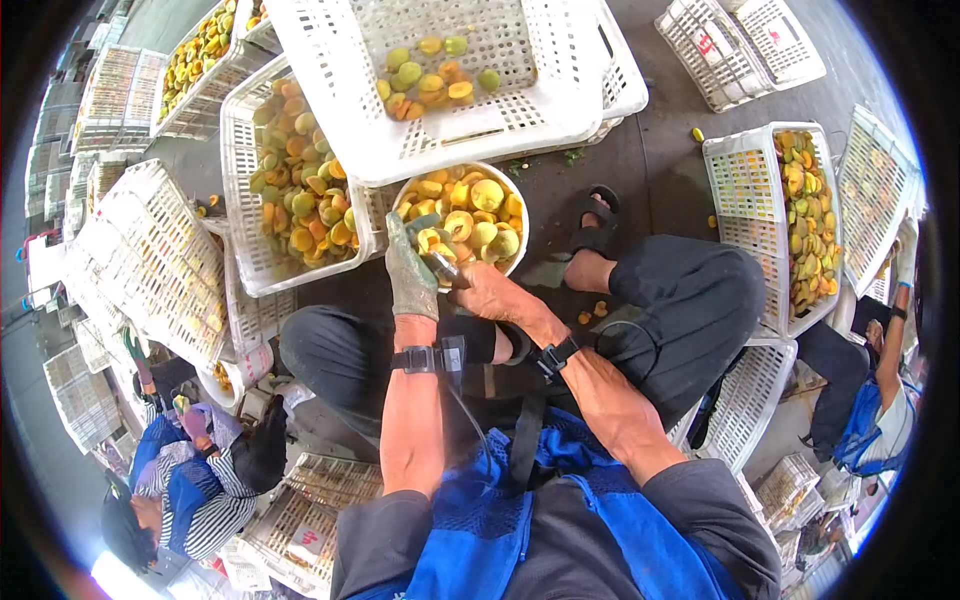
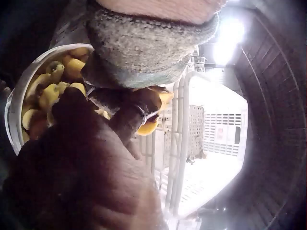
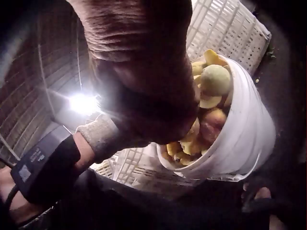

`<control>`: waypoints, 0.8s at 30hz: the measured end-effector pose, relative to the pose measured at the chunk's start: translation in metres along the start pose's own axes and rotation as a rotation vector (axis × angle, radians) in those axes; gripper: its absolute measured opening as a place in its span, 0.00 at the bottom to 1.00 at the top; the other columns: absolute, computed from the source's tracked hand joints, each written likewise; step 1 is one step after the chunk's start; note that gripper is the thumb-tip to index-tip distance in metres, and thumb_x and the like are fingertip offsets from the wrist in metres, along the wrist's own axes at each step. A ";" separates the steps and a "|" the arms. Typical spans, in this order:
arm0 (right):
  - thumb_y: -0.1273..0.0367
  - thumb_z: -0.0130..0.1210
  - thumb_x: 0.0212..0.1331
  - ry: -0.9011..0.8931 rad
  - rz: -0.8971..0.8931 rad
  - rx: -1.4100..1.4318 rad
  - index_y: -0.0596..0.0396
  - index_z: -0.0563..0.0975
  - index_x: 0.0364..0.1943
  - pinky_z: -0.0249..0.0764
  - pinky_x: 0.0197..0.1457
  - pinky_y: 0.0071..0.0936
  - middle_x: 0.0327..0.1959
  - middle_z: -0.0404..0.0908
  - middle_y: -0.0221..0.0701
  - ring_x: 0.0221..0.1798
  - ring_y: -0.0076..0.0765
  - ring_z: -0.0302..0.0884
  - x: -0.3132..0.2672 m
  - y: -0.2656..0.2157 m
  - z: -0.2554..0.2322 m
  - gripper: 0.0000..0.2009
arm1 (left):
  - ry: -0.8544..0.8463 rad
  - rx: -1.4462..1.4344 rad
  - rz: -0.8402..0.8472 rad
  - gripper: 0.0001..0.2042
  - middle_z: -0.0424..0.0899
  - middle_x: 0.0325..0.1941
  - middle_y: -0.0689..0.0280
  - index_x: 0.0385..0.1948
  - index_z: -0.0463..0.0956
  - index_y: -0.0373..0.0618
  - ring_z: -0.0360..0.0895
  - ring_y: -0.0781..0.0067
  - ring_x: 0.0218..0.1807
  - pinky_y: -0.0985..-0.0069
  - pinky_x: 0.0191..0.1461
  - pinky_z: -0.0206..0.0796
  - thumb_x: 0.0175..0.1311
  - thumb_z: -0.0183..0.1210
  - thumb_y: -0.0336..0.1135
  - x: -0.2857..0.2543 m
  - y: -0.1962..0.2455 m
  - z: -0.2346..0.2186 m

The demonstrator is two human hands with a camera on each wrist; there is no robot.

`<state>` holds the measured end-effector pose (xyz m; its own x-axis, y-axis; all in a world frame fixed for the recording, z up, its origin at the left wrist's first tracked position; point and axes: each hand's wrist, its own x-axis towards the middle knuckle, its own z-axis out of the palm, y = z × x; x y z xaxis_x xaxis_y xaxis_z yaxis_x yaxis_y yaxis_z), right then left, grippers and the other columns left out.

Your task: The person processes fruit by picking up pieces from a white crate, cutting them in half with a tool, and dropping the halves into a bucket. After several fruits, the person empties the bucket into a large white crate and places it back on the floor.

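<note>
My left hand (image 1: 411, 280), in a grey-green work glove, holds a yellow peach (image 2: 147, 127) over a white bucket (image 1: 522, 242). Close against it, my bare right hand (image 1: 494, 296) grips a small knife (image 1: 440, 266) whose metal end points at the fruit. In the left wrist view the blade meets the peach, and the glove covers much of the fruit. The bucket is heaped with peach halves (image 1: 487, 195) and a few rounder green-yellow peaches (image 3: 216, 80). In the right wrist view, the right hand hides both knife and held fruit.
A large white crate (image 1: 480, 140) with several peaches stands just beyond the bucket. To its left is a crate full of peaches (image 1: 300, 190); another filled crate (image 1: 740, 200) is at right. My legs (image 1: 690, 300) flank the bucket. Other people (image 1: 200, 470) sit among stacked crates.
</note>
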<state>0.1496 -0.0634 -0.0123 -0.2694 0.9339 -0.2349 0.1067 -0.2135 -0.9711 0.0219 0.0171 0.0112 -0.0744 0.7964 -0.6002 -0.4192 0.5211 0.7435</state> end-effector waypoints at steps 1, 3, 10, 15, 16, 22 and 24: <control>0.72 0.56 0.58 -0.012 0.023 -0.029 0.65 0.77 0.52 0.75 0.47 0.39 0.34 0.85 0.43 0.39 0.45 0.80 0.001 -0.002 -0.001 0.18 | -0.010 -0.013 0.004 0.31 0.86 0.33 0.61 0.43 0.82 0.35 0.82 0.69 0.28 0.74 0.32 0.78 0.78 0.45 0.61 0.001 -0.001 -0.003; 0.72 0.55 0.58 -0.032 0.072 -0.090 0.65 0.76 0.54 0.75 0.48 0.42 0.35 0.84 0.49 0.40 0.50 0.81 0.001 -0.006 -0.006 0.19 | -0.029 -0.033 -0.003 0.31 0.86 0.38 0.61 0.46 0.81 0.35 0.83 0.70 0.32 0.75 0.35 0.79 0.78 0.46 0.62 0.001 -0.004 -0.007; 0.70 0.53 0.58 0.051 0.153 -0.213 0.69 0.77 0.46 0.76 0.44 0.45 0.33 0.82 0.55 0.38 0.58 0.82 0.003 -0.031 -0.018 0.15 | -0.125 -0.079 -0.130 0.30 0.86 0.47 0.60 0.54 0.78 0.36 0.85 0.69 0.43 0.74 0.46 0.81 0.79 0.46 0.60 -0.011 0.003 -0.006; 0.71 0.53 0.55 0.006 0.152 -0.130 0.72 0.77 0.38 0.75 0.40 0.45 0.29 0.81 0.56 0.35 0.56 0.82 0.020 -0.014 -0.015 0.14 | -0.124 -0.111 -0.073 0.28 0.85 0.47 0.62 0.55 0.78 0.37 0.84 0.74 0.41 0.76 0.42 0.80 0.78 0.51 0.57 0.001 0.001 -0.018; 0.70 0.53 0.55 -0.020 0.205 -0.136 0.71 0.77 0.37 0.74 0.38 0.45 0.28 0.78 0.54 0.32 0.54 0.79 0.027 -0.019 -0.020 0.13 | -0.111 -0.110 -0.061 0.27 0.85 0.47 0.63 0.56 0.78 0.37 0.83 0.75 0.40 0.77 0.40 0.80 0.77 0.52 0.56 0.003 0.003 -0.019; 0.69 0.55 0.49 -0.001 0.159 -0.352 0.65 0.74 0.24 0.67 0.31 0.46 0.21 0.71 0.54 0.26 0.58 0.73 0.063 -0.014 -0.028 0.10 | -0.073 0.306 0.243 0.21 0.83 0.52 0.65 0.59 0.78 0.33 0.79 0.80 0.47 0.80 0.47 0.74 0.74 0.60 0.41 -0.005 0.030 -0.005; 0.71 0.54 0.48 -0.023 -0.071 -0.391 0.71 0.75 0.31 0.70 0.33 0.45 0.25 0.75 0.56 0.30 0.57 0.77 0.059 -0.019 -0.036 0.12 | -0.101 0.425 0.304 0.20 0.83 0.52 0.63 0.59 0.77 0.31 0.78 0.80 0.47 0.80 0.49 0.73 0.73 0.62 0.37 -0.003 0.027 -0.008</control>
<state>0.1664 0.0066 -0.0062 -0.3096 0.9350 -0.1730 0.4419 -0.0196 -0.8969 0.0038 0.0258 0.0306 -0.0391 0.9454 -0.3235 0.0128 0.3242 0.9459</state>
